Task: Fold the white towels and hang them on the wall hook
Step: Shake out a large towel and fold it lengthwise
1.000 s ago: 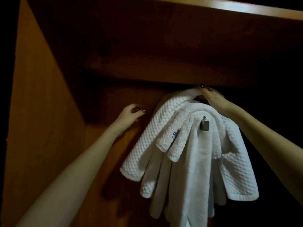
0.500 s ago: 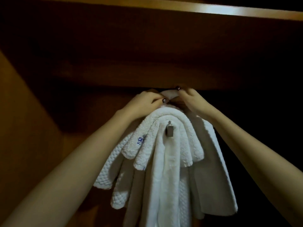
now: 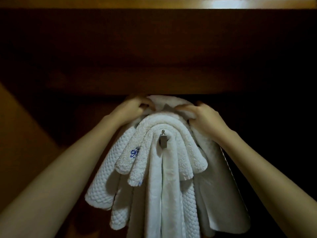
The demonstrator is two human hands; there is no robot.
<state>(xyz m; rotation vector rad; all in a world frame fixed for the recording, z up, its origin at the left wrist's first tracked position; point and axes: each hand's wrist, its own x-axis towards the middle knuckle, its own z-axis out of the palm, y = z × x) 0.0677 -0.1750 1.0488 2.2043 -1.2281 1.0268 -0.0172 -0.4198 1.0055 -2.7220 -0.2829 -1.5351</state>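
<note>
Setting: a dim alcove of dark brown wood, with a wooden shelf [image 3: 154,79] running across just above the work.
Hook: a small square silver metal wall hook [image 3: 163,140] juts out at the centre, its knob pointing up.
Towels: several folded white towels [image 3: 164,177], waffle-weave and terry, drape over the hook in nested arches with their tails hanging down.
Back towel: the outermost white terry towel [image 3: 164,102] arches highest, directly above the hook and just under the shelf. Its fold runs left to right between the hands.
Left hand: the left hand [image 3: 135,107] is at the arch's left end, fingers curled over the fold and gripping it.
Right hand: the right hand [image 3: 204,115] is at the arch's right end, slightly lower, fingers bunched tightly in the cloth.
Key relation: the hook lies below and midway between the hands, about equally near each. Settling this towel likely means drawing it down evenly.
</note>
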